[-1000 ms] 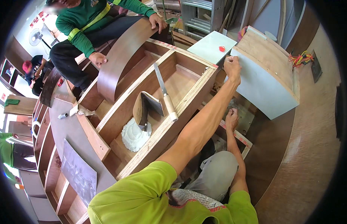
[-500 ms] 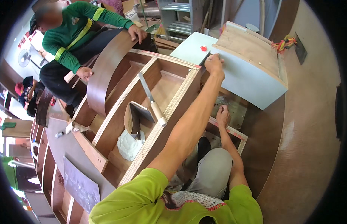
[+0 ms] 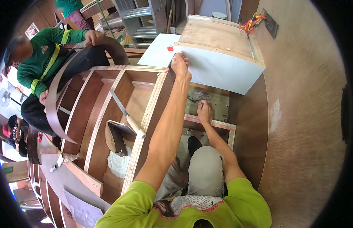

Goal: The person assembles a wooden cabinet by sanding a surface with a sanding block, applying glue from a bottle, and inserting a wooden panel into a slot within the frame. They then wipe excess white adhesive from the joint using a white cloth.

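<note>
Your left hand [image 3: 181, 66] stays at the near left corner of the white box [image 3: 218, 68], where it was half a second ago; its fingers are curled narrow against the box's pale front face, pinching or pressing at the edge, though you cannot tell whether they hold anything small. What has changed is mostly your view: your head has tipped forward, so the box now sits higher and nearer the middle of the picture. The box itself has not shifted, and that suggests the work at this corner is holding steady rather than finished.

Your right hand [image 3: 204, 112] has also kept its place, below the box on the wooden rail [image 3: 216, 124] with the reddish strip. Its fingers are bent down onto the wood, bracing you; nothing shows in their grip.

Left of the box lies the curved plywood frame [image 3: 146, 114], and inside it a saw [image 3: 127, 114] with a pale handle rests untouched, with a white cloth [image 3: 118, 165] below it. Beyond the frame, further left of the box, a person in a green top [image 3: 43, 57] has shifted their grip along a dark bent strip [image 3: 55, 98].
</note>
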### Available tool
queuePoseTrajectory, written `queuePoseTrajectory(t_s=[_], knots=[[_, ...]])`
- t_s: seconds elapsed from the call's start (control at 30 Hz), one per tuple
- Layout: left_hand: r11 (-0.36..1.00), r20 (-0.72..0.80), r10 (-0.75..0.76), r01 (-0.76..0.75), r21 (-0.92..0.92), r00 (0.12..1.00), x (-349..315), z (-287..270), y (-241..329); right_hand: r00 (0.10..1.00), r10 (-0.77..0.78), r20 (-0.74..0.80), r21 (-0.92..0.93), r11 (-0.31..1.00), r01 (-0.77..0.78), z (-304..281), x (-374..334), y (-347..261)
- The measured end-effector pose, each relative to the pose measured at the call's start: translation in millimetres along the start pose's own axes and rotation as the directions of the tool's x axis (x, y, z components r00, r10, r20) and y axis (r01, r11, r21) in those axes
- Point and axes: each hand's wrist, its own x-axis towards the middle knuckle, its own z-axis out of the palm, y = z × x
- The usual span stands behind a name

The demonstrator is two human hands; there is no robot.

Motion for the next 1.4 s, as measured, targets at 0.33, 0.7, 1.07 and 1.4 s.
queuePoseTrajectory(t_s=[0.33,0.7,1.07,1.4], knots=[[0.949,0.033,0.294,-0.296,0.106,0.955,-3,-3,-7,1.000,0.009,-0.006,0.004,1.000,-0.009,1,-2,-4],[0.986,0.032,0.123,-0.126,0.111,0.992,-2,-2,6,1.000,-0.008,-0.015,0.001,1.000,0.008,-2,-2,-5],[0.994,-0.068,-0.112,0.113,0.005,0.991,-1,9,14,1.000,-0.022,-0.010,-0.010,1.000,0.022,-2,0,-1],[0.996,0.033,0.022,-0.019,-0.085,0.999,-3,11,18,0.999,-0.044,-0.030,0.018,0.999,0.045,1,0,-1]])
